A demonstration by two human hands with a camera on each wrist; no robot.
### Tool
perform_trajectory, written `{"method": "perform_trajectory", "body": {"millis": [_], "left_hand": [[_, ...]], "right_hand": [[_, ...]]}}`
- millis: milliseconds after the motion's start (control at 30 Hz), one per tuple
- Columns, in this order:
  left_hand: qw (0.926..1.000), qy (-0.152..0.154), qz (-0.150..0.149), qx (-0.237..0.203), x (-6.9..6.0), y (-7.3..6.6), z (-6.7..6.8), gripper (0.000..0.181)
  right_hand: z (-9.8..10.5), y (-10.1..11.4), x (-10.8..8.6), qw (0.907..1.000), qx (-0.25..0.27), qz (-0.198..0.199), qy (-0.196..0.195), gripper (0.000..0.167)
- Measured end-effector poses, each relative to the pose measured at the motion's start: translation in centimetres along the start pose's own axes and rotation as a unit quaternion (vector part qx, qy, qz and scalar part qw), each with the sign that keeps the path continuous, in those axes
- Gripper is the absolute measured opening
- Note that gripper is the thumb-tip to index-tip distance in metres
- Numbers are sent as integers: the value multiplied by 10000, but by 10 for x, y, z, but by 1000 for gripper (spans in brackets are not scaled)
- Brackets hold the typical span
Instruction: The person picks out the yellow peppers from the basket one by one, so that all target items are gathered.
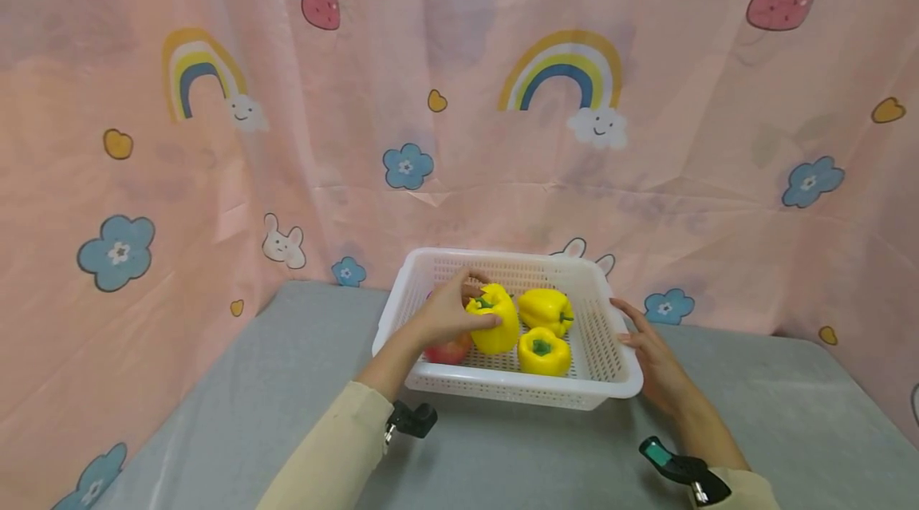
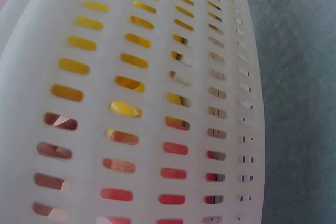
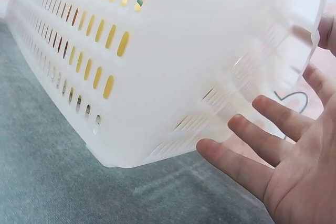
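Observation:
My left hand (image 1: 455,310) grips a yellow bell pepper (image 1: 500,328) inside a white plastic basket (image 1: 613,389), thumb across its front. Two more yellow bell peppers lie to its right, one behind (image 1: 546,309) and one nearer (image 1: 544,358). Under the left hand is a round red fruit (image 1: 448,352), partly covered. My right hand (image 1: 656,362) holds the basket's right end by the rim; in the right wrist view its other fingers (image 3: 257,153) are spread beside the outer wall. The left wrist view shows mostly the basket's slotted wall (image 2: 152,77), yellow and red behind it.
The basket rests on a grey-covered table (image 1: 531,454). Close behind it hangs a pink curtain (image 1: 474,207) printed with rainbows, flowers and strawberries. Black straps with small devices sit on the left wrist (image 1: 412,420) and the right wrist (image 1: 685,468).

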State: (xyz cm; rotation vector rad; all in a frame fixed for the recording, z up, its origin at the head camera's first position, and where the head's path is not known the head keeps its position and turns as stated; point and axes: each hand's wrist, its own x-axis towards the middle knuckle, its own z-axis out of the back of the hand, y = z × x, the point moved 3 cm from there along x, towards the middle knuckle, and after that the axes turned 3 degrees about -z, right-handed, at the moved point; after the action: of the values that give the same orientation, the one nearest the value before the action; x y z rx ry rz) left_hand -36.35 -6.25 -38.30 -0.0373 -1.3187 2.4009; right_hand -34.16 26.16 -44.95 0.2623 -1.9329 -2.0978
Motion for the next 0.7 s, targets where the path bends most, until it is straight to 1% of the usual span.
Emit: {"method": "perform_trajectory", "body": {"millis": [67, 167, 233, 433, 567, 700], "left_hand": [[9997, 139, -95, -153, -1, 0, 0, 50], [9985, 427, -253, -236, -3, -1, -2, 35], [9975, 589, -283, -254, -4, -2, -3, 30], [9945, 1016, -243, -123, -5, -2, -7, 29], [9904, 1339, -335, 71, -6, -3, -10, 28], [9876, 1520, -376, 87, -6, -3, -11, 27]], "right_hand": [[0, 0, 0, 10000, -7, 5, -20, 60], [0, 0, 0, 10000, -20, 33, -27, 60], [-1, 0, 0, 10000, -23, 50, -35, 60], [0, 0, 0, 10000, -1, 60, -38, 60], [0, -1, 0, 10000, -7, 54, -41, 60], [0, -1, 0, 10000, -22, 35, -55, 60]]}}
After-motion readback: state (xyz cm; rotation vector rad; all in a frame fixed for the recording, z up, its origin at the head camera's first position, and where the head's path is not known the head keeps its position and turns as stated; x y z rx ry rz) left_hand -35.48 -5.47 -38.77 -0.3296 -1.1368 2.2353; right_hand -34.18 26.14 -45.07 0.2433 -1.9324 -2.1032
